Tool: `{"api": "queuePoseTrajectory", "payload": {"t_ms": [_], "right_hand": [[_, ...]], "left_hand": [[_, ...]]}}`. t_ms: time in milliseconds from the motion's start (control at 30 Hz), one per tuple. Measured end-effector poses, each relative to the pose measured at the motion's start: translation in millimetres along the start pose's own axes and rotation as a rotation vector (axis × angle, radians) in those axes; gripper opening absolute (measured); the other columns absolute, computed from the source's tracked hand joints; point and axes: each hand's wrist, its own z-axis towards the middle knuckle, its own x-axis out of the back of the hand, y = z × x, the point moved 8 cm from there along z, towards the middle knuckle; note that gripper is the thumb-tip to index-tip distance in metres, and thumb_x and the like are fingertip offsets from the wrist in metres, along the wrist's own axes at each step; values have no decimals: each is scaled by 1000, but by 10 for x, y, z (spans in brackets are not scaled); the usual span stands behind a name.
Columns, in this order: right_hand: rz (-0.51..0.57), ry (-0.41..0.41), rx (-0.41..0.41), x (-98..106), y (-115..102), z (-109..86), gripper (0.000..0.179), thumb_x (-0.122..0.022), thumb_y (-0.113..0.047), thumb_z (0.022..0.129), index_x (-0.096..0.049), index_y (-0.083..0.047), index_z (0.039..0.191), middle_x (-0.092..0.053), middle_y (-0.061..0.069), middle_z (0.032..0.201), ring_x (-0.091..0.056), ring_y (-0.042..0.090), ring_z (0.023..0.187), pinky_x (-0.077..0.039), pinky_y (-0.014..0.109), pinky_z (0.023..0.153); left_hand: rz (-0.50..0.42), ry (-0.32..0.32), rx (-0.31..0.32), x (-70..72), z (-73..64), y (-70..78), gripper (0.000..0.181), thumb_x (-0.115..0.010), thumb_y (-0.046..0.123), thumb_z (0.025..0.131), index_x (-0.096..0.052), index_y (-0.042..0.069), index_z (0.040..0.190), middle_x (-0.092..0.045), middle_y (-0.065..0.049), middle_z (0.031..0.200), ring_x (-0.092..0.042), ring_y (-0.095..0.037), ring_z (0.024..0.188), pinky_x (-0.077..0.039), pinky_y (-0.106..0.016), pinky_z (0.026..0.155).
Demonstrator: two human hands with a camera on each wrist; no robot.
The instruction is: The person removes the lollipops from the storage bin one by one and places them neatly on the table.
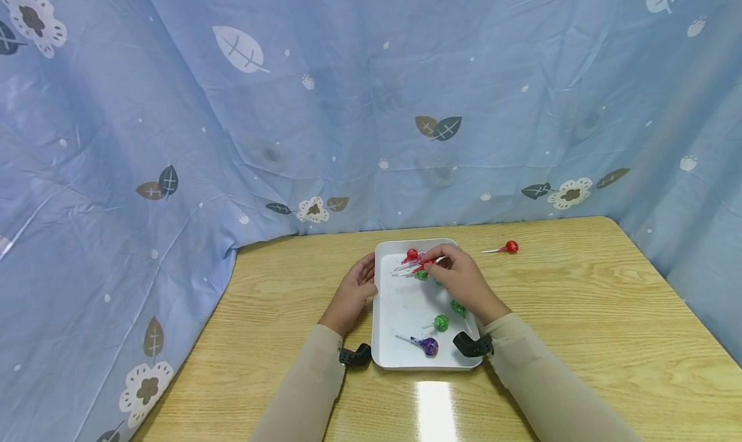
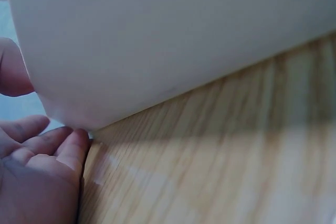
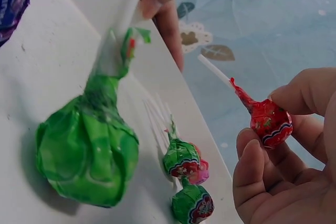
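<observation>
A white tray [image 1: 400, 310] holds several wrapped lollipops. Over its back part my right hand [image 1: 462, 276] pinches a red lollipop [image 3: 270, 123] by its wrapped head, between thumb and fingers, with the white stick pointing away. At the tray's left side, my left hand [image 1: 352, 294] touches the outer wall with fingers and thumb; the left wrist view shows the fingertips [image 2: 79, 139] by the wall's lower edge. Another red lollipop [image 1: 412, 254] lies near the tray's back, beside a pink lollipop [image 3: 201, 174] and a green lollipop [image 3: 181, 157].
Nearer the front of the tray are a green lollipop [image 1: 441, 323] and a purple lollipop [image 1: 429, 346]. A separate red lollipop [image 1: 511, 247] lies on the wooden table [image 1: 580, 313], right of the tray. Blue patterned curtain [image 1: 348, 107] hangs behind and at both sides.
</observation>
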Motion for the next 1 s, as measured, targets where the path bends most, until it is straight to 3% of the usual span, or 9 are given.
{"api": "queuePoseTrajectory", "payload": {"t_ms": [300,767,1000], "right_hand": [[55,59,-11,142,33,7,14,-63,-20,92,-65,-11,104,-59,4,102,-54,27,84,-50,40,66],[81,94,-57,349,93,1,17,-61,-26,94,-63,-15,106,-58,4,108,-54,27,90,-48,53,80],[116,115,-139,485,168,-7,25,-61,-28,93,-62,-10,111,-57,4,110,-54,31,97,-51,48,82]], "left_hand": [[20,43,2,83,58,-171,80,-46,-17,76,-27,5,150,-32,-11,151,-32,-23,137,-30,-34,108],[24,41,-11,73,57,-158,81,-45,-17,74,-27,4,150,-33,-11,151,-31,-23,137,-30,-30,108],[20,35,-15,63,51,-143,81,-45,-17,74,-26,3,150,-32,-12,151,-31,-24,137,-30,-31,108]]}}
